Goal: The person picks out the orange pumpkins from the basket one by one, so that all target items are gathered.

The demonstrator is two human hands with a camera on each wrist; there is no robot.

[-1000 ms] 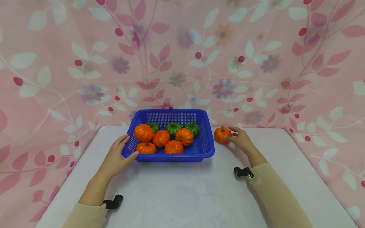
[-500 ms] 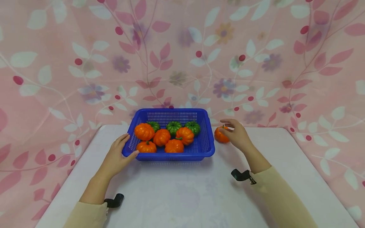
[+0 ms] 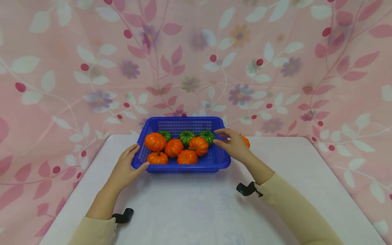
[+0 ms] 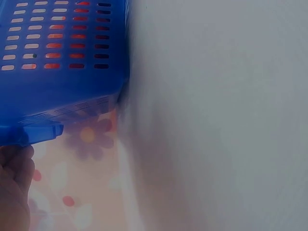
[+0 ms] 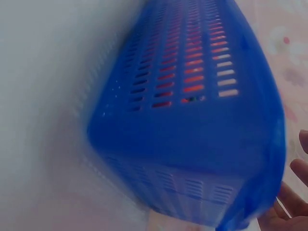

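A blue plastic basket (image 3: 220, 160) stands on the white-covered table, holding several orange pumpkins (image 3: 174, 148) in front and green pumpkins (image 3: 186, 138) along the back. At its front left corner my left hand (image 3: 125, 168) holds the rim, thumb over the front edge and fingers along the side. My right hand (image 3: 235, 145) is over the basket's right rim, thumb and fingers apart with nothing between them, fingertips near the rightmost green pumpkin (image 3: 206, 137). Another orange pumpkin (image 3: 245, 141) lies on the table right of the basket, mostly hidden behind my right hand.
A pink flowered cloth (image 3: 196, 68) hangs close behind the basket. The white table (image 3: 196, 207) stretches in front and to both sides. Each wrist bears a small black camera mount (image 3: 124, 216).
My right hand has moved off the loose orange pumpkin, leaving it on the table, and leftward to the basket's right rim. My left hand has stayed at the basket's corner.
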